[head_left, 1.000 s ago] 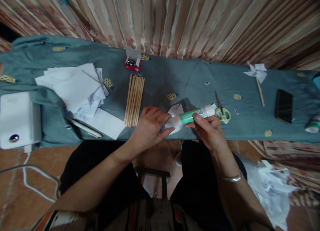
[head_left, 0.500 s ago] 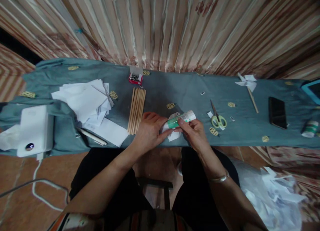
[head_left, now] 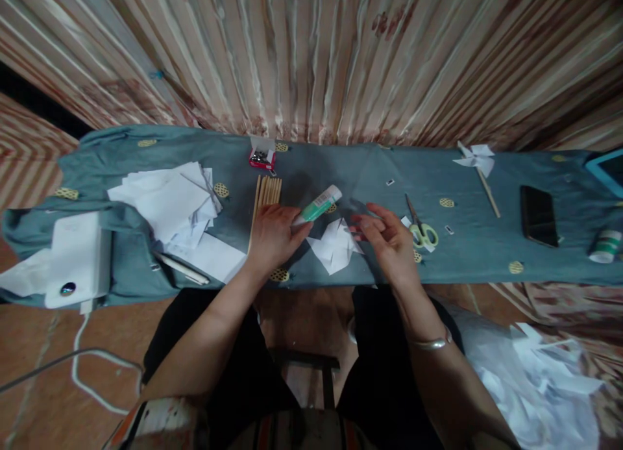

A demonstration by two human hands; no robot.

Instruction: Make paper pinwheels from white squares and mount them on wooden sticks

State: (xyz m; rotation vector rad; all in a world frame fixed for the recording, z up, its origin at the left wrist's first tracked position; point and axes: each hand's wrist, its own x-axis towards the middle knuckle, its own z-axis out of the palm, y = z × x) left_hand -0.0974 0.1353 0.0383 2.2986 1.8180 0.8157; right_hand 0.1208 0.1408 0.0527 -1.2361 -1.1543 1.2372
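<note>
My left hand (head_left: pixel 276 234) is closed around one end of a white and green glue stick (head_left: pixel 317 204), which tilts up to the right over the cloth. Below it lies a folded white paper pinwheel (head_left: pixel 334 245), partly opened out on the table. My right hand (head_left: pixel 384 239) is off the tube and hovers to the right of the pinwheel, its slightly blurred fingers apart and loosely bent. Wooden sticks (head_left: pixel 266 191) lie side by side, partly hidden behind my left hand. Green-handled scissors (head_left: pixel 421 232) rest just right of my right hand.
Stacked white paper (head_left: pixel 168 200), a pen (head_left: pixel 182 268) and a white device (head_left: pixel 80 258) are on the left. A red box of metal pins (head_left: pixel 261 156) stands at the back. A pinwheel on a stick (head_left: pixel 481 161), a phone (head_left: pixel 538 216) and another tube (head_left: pixel 606 243) lie right.
My right hand has let go of the glue stick and moved right. My left hand has shifted left and up with the tube, uncovering the paper pinwheel.
</note>
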